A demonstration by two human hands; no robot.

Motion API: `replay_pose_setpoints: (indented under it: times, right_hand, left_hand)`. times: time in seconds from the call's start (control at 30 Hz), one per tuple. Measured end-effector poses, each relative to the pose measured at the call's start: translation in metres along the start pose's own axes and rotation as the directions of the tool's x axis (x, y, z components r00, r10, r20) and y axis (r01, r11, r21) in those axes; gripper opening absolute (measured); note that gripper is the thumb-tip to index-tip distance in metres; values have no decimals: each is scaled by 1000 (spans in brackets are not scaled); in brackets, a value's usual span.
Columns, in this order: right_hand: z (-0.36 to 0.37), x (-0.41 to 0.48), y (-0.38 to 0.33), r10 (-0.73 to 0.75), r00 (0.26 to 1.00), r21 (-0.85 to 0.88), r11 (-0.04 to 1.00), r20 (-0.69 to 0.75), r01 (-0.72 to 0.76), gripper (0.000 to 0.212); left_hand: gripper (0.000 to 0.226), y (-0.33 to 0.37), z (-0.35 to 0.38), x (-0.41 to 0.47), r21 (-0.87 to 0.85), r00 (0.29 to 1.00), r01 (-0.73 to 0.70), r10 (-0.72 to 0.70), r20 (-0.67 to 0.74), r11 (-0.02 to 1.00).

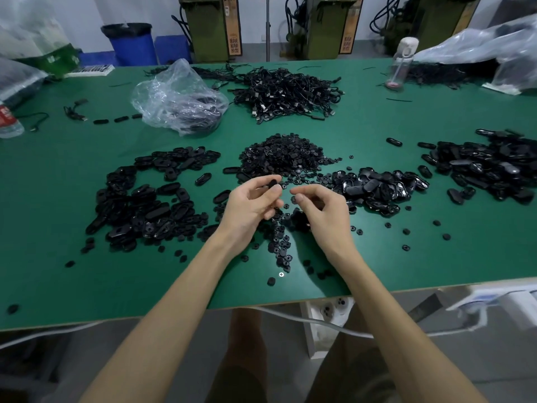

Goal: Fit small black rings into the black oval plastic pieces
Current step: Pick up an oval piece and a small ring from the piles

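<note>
The left hand [252, 205] is raised over the green table [363, 257], palm turned inward. Its thumb and curled fingers grip one black oval plastic piece [271, 181], a small, flat, matte part with rounded ends, mostly hidden by the fingertips. The right hand [322, 210] is just beside it, fingers curled and thumb tip meeting the forefinger. I cannot tell whether a ring sits in that pinch, because anything there is too small to make out.

Just beyond the hands is a heap of small black rings [282, 155], tiny round discs with a hole in the middle. Stray rings trail toward the near table edge beneath and between the wrists.

To the left is a broad pile of oval pieces [145, 199], dull black, some showing a slot or recess on the upper face. Just right of the ring heap is a glossier pile of oval shells [377, 187] that catch the light, and a further pile [488, 167] lies near the table's right edge.

Toward the back are a tangled mound of black cables [284, 91] and, to its left, a crumpled clear plastic bag [180, 97] with dark cables inside. A clear water bottle [402, 62] stands at the far right, and a blue bin [130, 43] stands on the floor behind the table.
</note>
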State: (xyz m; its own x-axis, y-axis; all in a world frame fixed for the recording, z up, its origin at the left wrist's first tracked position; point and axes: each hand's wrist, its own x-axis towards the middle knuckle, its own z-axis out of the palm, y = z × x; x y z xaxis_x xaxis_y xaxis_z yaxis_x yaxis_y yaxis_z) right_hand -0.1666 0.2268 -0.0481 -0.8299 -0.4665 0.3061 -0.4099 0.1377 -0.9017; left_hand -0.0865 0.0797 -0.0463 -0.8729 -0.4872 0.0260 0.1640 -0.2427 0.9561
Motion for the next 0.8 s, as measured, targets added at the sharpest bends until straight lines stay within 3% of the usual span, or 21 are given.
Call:
replay_pose_setpoints:
  times: [0.13, 0.23, 0.8]
  right_hand:
    - [-2, -1, 0, -4, 1000, 51, 999, -14, 4, 16]
    - [-2, -1, 1, -7, 1000, 48, 999, -10, 7, 15]
    - [-4, -3, 1, 8, 999, 183, 983, -36, -2, 7]
  left_hand:
    - [22, -1, 3, 0, 25, 1000, -14, 14, -13, 1000]
    - [24, -1, 4, 0, 55, 998, -20, 23, -53, 998]
    - [24, 1, 7, -6, 102, 995, -103, 102, 18, 989]
